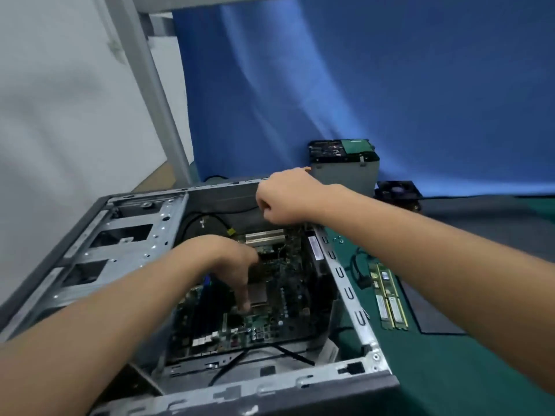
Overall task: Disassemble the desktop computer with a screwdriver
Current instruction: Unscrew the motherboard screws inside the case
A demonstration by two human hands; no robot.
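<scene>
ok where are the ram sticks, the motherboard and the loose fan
ram sticks (395, 309), head view, on one stick's white label.
motherboard (285, 298), head view, on bare board near its middle.
loose fan (398, 190), head view, on the top of its black frame.

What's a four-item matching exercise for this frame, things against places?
1 memory sticks
2 left hand
3 right hand
4 fan

A at the far wall of the case, gripping an orange-ended tool
B on the green mat, right of the case
C inside the case, reaching down to the motherboard
D at the back, by the blue backdrop

Pairs: 1-B, 2-C, 3-A, 4-D
</scene>
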